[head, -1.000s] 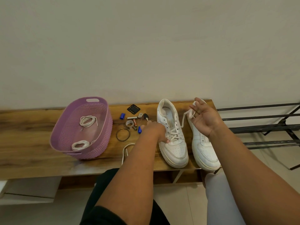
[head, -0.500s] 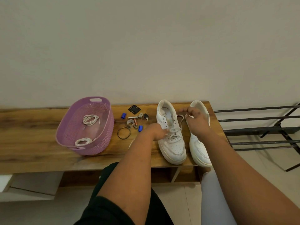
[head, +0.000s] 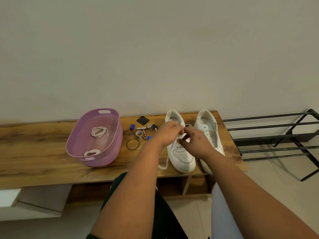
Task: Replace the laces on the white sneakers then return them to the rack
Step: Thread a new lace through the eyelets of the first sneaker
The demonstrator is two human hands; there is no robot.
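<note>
Nearest the camera, two bare forearms reach forward over a dark trouser leg and a pale one toward the long wooden tabletop (head: 43,163). Near its front edge, a loose end of white shoelace (head: 166,161) trails off the left white leather sneaker (head: 183,156), whose toe points at the person. Over that sneaker's eyelets the two hands meet: the left hand (head: 168,133) has its fingers curled and pinches the lace near the tongue, and the right hand (head: 196,142) pinches the same lace just beside it, fingertips almost touching. The right white sneaker (head: 209,131) stands just beside the first, unlaced, partly hidden by the right wrist. To the left on the tabletop lies a thin twisted metal bangle (head: 133,144), then a scatter of small things, among them blue caps, a roll of tape and a key, too small to tell fully, with a black square patch (head: 143,120) behind them. Further left sits an oval purple woven-pattern plastic basket (head: 114,152) holding two coiled white laces (head: 99,131). Off the tabletop's right end stands the black metal shoe rack (head: 269,135), against a plain wall.
</note>
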